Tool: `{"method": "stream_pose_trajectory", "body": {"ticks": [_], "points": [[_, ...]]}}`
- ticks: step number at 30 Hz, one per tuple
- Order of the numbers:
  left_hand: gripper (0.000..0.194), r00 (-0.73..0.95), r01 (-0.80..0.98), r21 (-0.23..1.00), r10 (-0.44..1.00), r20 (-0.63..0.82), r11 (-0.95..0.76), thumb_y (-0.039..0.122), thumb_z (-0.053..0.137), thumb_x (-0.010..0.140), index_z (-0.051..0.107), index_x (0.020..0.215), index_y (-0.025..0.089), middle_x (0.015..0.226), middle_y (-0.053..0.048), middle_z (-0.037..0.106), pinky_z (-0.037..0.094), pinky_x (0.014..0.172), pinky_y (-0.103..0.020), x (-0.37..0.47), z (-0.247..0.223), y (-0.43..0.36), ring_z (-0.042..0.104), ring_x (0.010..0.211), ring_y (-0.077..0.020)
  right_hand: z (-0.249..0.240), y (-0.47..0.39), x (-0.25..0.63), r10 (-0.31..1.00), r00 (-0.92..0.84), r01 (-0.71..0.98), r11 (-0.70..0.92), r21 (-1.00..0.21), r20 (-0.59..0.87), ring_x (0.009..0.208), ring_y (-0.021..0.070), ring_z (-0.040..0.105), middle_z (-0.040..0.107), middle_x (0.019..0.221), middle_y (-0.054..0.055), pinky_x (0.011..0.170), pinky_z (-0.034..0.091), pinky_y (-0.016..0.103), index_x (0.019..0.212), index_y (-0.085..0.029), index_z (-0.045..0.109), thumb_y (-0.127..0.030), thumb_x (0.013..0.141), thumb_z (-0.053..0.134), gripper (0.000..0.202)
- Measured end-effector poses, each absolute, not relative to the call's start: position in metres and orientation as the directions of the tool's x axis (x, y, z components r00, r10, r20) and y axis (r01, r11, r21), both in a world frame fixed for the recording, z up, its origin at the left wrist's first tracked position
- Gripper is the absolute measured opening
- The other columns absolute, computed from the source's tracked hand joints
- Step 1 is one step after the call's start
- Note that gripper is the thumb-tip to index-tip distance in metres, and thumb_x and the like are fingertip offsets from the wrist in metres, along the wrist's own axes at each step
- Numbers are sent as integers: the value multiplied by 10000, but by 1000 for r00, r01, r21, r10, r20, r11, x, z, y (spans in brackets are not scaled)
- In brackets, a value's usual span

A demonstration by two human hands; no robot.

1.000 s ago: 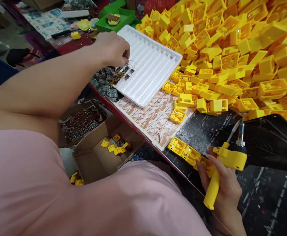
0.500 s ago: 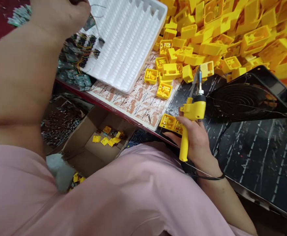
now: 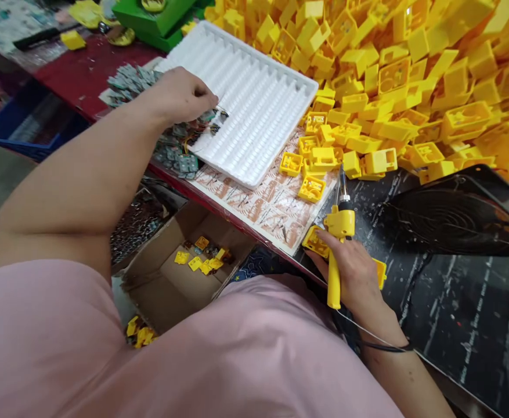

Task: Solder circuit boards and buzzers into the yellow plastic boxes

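My right hand (image 3: 358,270) is wrapped round a yellow soldering gun (image 3: 340,223), its metal tip pointing away from me. A thin wire runs from the bottom of its handle. Fingers of the same hand touch a small open yellow plastic case (image 3: 315,239) at the table's edge. Another yellow case (image 3: 381,273) shows partly behind this hand. My left hand (image 3: 182,96) is over the left side of a white foam tray (image 3: 258,98), fingertips pinched on a small wired circuit board (image 3: 206,118), mostly hidden. More circuit boards (image 3: 178,159) with wires lie piled below that hand.
A large heap of yellow cases (image 3: 367,87) covers the back right. A black fan (image 3: 458,215) stands at the right on the dark tabletop. Below the table edge, a cardboard box (image 3: 171,290) holds several yellow pieces. Green boxes (image 3: 156,20) are at the back left.
The view has shifted, showing more of the left side. My left hand has moved right relative to the tray. One yellow case now shows at the right of my right hand, which keeps the soldering gun.
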State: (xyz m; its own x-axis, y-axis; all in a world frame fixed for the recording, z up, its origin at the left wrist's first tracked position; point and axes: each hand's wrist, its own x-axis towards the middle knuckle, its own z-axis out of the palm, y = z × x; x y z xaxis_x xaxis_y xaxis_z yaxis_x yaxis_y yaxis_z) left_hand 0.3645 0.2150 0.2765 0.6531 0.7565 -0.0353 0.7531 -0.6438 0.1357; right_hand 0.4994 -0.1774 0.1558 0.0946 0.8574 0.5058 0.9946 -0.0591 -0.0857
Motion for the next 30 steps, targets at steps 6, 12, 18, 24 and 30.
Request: {"method": "stream_pose_trajectory", "body": {"ticks": [6,12,18,24,30], "points": [[330,693,716,33,706,-148,-697,418,729,795,830,967,154,822,-38,753,487,833,-256,372,271,230,626,782,-163,150,-178,502,844,75,995,-30,-93,532,710,195,644,649,786,16,670,508,313,1351,-187,570,-307,1016,630,360],[172,738,645,261,674,31,-718,321,658,773,766,721,198,712,-20,757,423,636,-208,378,260,240,657,709,-169,146,-172,502,791,82,992,-7,-125,606,689,199,696,692,792,9,635,563,319,1378,-238,578,-270,1024,585,356],[375,754,553,367,637,162,-748,324,458,956,760,1021,111,894,-71,798,468,630,-185,374,262,231,641,681,-120,146,-170,501,761,86,991,2,-135,643,727,196,728,705,823,10,647,587,308,1303,-233,621,-297,1050,549,270],[242,895,369,273,419,151,-888,259,598,913,800,1017,176,935,-54,818,519,748,-222,365,265,177,738,840,-169,148,-169,503,754,47,998,-7,-63,655,689,196,726,680,762,0,705,621,347,1250,-182,614,-341,1063,513,265],[174,984,129,148,145,104,-981,237,629,943,801,966,223,802,-61,779,521,685,-283,356,228,98,730,767,-217,136,-183,510,789,67,995,-4,-104,611,753,219,760,758,928,31,753,648,361,1385,-231,572,-363,999,622,411]]}}
